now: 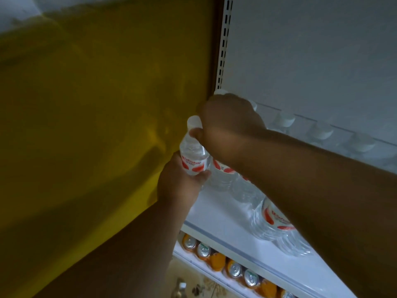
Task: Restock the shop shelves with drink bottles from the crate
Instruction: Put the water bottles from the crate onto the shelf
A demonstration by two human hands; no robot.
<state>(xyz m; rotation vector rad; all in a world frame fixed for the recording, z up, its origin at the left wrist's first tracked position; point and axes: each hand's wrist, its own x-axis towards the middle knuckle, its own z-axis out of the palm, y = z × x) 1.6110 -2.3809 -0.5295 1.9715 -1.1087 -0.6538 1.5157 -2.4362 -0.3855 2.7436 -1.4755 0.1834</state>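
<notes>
Water bottles are the stock here, and the one in hand [194, 155] is at the left end of the white shelf [217, 214], right against the yellow wall [86, 104]. Largest first: that wall fills the left of the view; the shelf's white back panel [311, 50] and its slotted upright [223, 44] fill the right. A row of clear water bottles [272, 222] with red-and-white labels runs along the shelf from its left end toward the front edge, and white caps [285, 120] of more bottles line the back. Below the front edge, on the lower shelf, orange drink cans [234, 269] stand in a row. The crate is not in view.

The step in hand looks like seating this bottle upright in the left corner, beside the nearest bottle of the row. I judge it is not yet released; whether its base rests on the shelf is hidden by the left hand.

The left hand [182, 179] wraps the bottle's lower body from below, fingers [202, 176] curled closed around the label. The right hand [227, 125] comes from above, its fingers closed at the neck just under the white cap [194, 121], the thumb pressed on the shoulder.

Next, the bottle probably needs setting flat and square against its neighbour, then both hands loosening without tipping it.
</notes>
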